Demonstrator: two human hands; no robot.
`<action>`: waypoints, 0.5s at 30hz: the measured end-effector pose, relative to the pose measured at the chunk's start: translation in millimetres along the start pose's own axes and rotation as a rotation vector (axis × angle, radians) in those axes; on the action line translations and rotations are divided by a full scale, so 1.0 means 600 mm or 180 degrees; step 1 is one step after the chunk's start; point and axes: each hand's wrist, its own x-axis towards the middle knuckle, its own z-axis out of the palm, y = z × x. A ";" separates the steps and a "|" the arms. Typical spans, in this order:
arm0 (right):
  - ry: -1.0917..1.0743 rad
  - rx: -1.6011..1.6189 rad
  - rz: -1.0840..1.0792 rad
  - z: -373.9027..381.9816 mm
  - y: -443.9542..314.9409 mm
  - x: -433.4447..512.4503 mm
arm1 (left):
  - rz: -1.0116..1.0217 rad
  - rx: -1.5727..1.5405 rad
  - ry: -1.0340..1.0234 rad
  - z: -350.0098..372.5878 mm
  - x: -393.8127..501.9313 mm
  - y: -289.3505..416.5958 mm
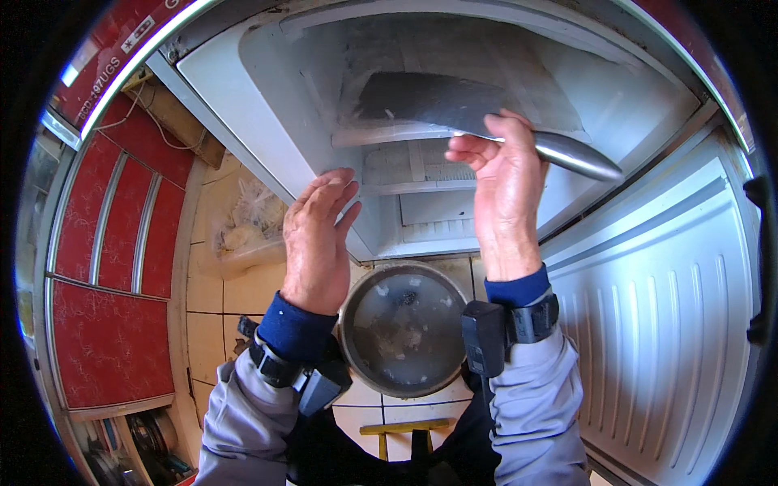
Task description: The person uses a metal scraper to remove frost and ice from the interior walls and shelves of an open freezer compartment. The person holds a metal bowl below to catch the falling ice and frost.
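Observation:
My right hand [510, 164] grips a metal-handled kitchen cleaver [425, 100] near where the blade meets the handle. Its broad blade points left, inside the open freezer compartment [608, 79] of a refrigerator. Against the left inner edge of the compartment, my left hand [322, 237] is raised with its fingers together and nothing in it; whether it touches the wall I cannot tell. Whitish frost-like patches show around the lower shelf [419, 187]. On the floor below both hands stands a round metal basin [358, 370] of cloudy water with pale pieces and a dark clump in it.
The ribbed white door [656, 364] stands open on the right. A translucent container with plastic bags [249, 219] sits on the tiled floor at left, beside red cabinets [109, 340]. A yellow frame [404, 427] lies between my legs. A drawer of dishes [134, 443] is at lower left.

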 end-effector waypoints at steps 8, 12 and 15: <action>0.0069 -0.0063 -0.0295 0.010 0.011 -0.003 | 0.0130 -0.0276 -0.0150 0.005 0.013 -0.029; -0.0072 0.0077 0.0509 0.017 0.016 -0.002 | 0.0172 -0.0207 -0.0485 0.005 0.025 -0.030; 0.0025 -0.0171 0.0002 0.013 0.016 -0.001 | 0.0218 -0.0287 -0.0543 0.007 0.036 -0.031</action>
